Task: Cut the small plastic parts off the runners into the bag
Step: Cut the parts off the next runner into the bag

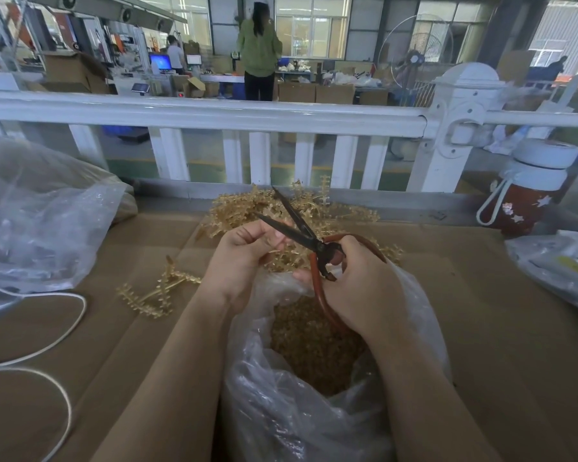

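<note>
My right hand [361,281] grips the red handles of a pair of scissors [297,221], whose dark blades stand apart and point up-left. My left hand [244,255] pinches an amber plastic runner [281,258] just below the blades. Both hands hover over the mouth of a clear plastic bag [281,411] that holds many small amber parts [314,345]. Behind the hands lies a heap of amber runners [341,215]. One more runner [157,295] lies flat on the cardboard to the left.
Cardboard [498,328] covers the table. A large crumpled clear bag [40,221] sits at the left, with a white cord [47,348] looping in front. A red bottle [528,191] with white lid stands at right beside another bag [558,265]. A white railing [214,115] borders the far edge.
</note>
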The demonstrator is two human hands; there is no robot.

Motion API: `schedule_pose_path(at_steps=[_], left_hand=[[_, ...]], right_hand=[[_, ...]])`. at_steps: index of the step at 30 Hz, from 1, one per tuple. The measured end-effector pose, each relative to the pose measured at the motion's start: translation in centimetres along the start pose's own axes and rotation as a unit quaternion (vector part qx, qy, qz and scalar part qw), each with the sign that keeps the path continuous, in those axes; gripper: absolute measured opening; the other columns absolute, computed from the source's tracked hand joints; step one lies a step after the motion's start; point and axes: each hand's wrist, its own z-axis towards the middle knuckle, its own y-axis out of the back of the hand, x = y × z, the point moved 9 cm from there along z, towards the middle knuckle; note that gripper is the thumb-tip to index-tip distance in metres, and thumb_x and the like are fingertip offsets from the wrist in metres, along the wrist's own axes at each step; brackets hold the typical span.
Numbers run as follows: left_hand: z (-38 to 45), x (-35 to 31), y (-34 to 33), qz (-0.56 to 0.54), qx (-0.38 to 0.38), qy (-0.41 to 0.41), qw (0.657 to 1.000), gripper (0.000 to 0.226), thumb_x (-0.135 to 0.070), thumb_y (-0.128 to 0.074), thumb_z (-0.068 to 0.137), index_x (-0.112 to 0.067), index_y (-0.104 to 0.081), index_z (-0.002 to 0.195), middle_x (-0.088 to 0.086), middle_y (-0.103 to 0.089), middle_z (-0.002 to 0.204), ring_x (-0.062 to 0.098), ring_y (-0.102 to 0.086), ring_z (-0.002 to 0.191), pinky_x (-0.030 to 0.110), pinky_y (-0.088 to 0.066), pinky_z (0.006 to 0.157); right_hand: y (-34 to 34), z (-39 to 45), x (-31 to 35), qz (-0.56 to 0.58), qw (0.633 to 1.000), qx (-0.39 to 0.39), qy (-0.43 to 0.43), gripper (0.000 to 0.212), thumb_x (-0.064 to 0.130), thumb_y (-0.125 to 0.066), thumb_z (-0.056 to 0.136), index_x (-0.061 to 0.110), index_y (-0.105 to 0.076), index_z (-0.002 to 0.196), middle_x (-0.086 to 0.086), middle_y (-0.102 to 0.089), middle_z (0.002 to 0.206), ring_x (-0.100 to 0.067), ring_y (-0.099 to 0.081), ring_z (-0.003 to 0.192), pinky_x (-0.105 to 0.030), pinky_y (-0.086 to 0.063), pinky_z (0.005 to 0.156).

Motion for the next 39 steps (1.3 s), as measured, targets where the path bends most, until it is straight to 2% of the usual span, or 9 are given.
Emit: schedule_pose_path(at_steps=[5, 8, 12, 19, 22, 27, 30, 35, 39], left_hand=[[0.1, 0.3, 0.4, 0.002, -0.012, 0.006, 1.0, 0.012, -0.001, -0.058, 0.092, -0.002, -0.066, 0.083, -0.005, -0.065, 0.063, 0.003, -0.057, 0.062, 0.013, -0.043, 0.062], [0.1, 0.1, 0.3, -0.004, -0.01, -0.003, 1.0, 0.014, -0.005, -0.06, 0.089, -0.005, -0.067, 0.077, -0.003, -0.064, 0.061, 0.004, -0.055, 0.06, 0.014, -0.043, 0.061], [0.0, -0.1, -0.2, 0.006, 0.013, -0.012, 1.0, 0.014, -0.02, -0.066, 0.08, -0.015, -0.069, 0.068, -0.003, -0.064, 0.065, 0.005, -0.055, 0.063, 0.016, -0.041, 0.062], [0.0, -0.4, -0.3, 0.004, 0.024, -0.02, 1.0, 0.014, -0.022, -0.067, 0.08, -0.021, -0.072, 0.067, -0.003, -0.063, 0.066, 0.004, -0.055, 0.063, 0.012, -0.043, 0.062], [-0.1, -0.6, -0.4, 0.009, 0.027, -0.028, 0.999, 0.013, -0.022, -0.067, 0.08, -0.023, -0.073, 0.068, -0.005, -0.065, 0.067, 0.005, -0.054, 0.065, 0.012, -0.043, 0.063], [-0.1, -0.7, -0.2, 0.013, 0.027, -0.039, 0.999, 0.01, -0.02, -0.066, 0.081, -0.011, -0.067, 0.081, -0.004, -0.064, 0.068, 0.013, -0.052, 0.07, 0.032, -0.038, 0.077], [0.0, -0.8, -0.1, 0.019, 0.024, -0.042, 0.999, 0.014, -0.021, -0.066, 0.081, -0.007, -0.064, 0.084, -0.005, -0.064, 0.068, 0.014, -0.053, 0.072, 0.035, -0.038, 0.08], [-0.1, -1.0, -0.6, 0.042, 0.038, -0.064, 0.996, 0.01, -0.017, -0.066, 0.078, -0.01, -0.068, 0.085, -0.007, -0.07, 0.072, 0.008, -0.061, 0.071, 0.02, -0.051, 0.074], [-0.1, -1.1, -0.6, 0.04, 0.042, -0.071, 0.996, 0.006, -0.017, -0.067, 0.079, -0.016, -0.072, 0.082, -0.005, -0.071, 0.073, 0.007, -0.061, 0.071, 0.019, -0.051, 0.074]], right_hand=[[-0.2, 0.0, 0.1, 0.001, 1.0, 0.008, 0.01, 0.06, 0.085, -0.059, 0.07, 0.029, -0.058, 0.091, 0.019, -0.062, 0.084, 0.001, -0.055, 0.071, -0.011, -0.038, 0.058], [0.2, -0.1, 0.1, -0.004, 1.0, -0.006, 0.006, 0.053, 0.082, -0.061, 0.073, 0.031, -0.056, 0.087, 0.021, -0.059, 0.08, 0.004, -0.05, 0.066, -0.007, -0.032, 0.056], [0.5, -0.2, 0.0, 0.002, 1.0, -0.017, 0.002, 0.056, 0.085, -0.052, 0.072, 0.032, -0.06, 0.089, 0.022, -0.06, 0.077, 0.001, -0.054, 0.067, -0.011, -0.036, 0.056], [0.9, -0.3, 0.3, 0.014, 0.999, -0.038, 0.014, 0.063, 0.088, -0.048, 0.071, 0.03, -0.064, 0.09, 0.025, -0.056, 0.078, 0.002, -0.049, 0.066, -0.007, -0.032, 0.056], [1.0, -0.4, 0.3, 0.018, 0.999, -0.047, 0.02, 0.063, 0.09, -0.044, 0.071, 0.03, -0.061, 0.084, 0.025, -0.053, 0.073, 0.003, -0.045, 0.06, -0.007, -0.03, 0.054], [1.2, -0.5, 0.3, 0.016, 0.998, -0.063, 0.02, 0.07, 0.093, -0.039, 0.07, 0.03, -0.066, 0.085, 0.023, -0.052, 0.067, 0.003, -0.041, 0.056, -0.004, -0.026, 0.053], [1.4, -0.4, 0.4, 0.002, 0.997, -0.074, 0.016, 0.064, 0.089, -0.042, 0.073, 0.032, -0.067, 0.084, 0.023, -0.05, 0.064, 0.001, -0.041, 0.055, -0.004, -0.025, 0.052], [1.3, -0.3, 0.2, -0.016, 0.998, -0.067, 0.012, 0.055, 0.081, -0.043, 0.075, 0.03, -0.063, 0.081, 0.023, -0.05, 0.066, 0.001, -0.04, 0.052, -0.007, -0.026, 0.051], [1.1, -0.3, 0.0, -0.024, 0.998, -0.065, 0.012, 0.043, 0.072, -0.063, 0.081, 0.028, -0.064, 0.078, 0.02, -0.055, 0.063, 0.002, -0.04, 0.051, -0.007, -0.028, 0.05]])
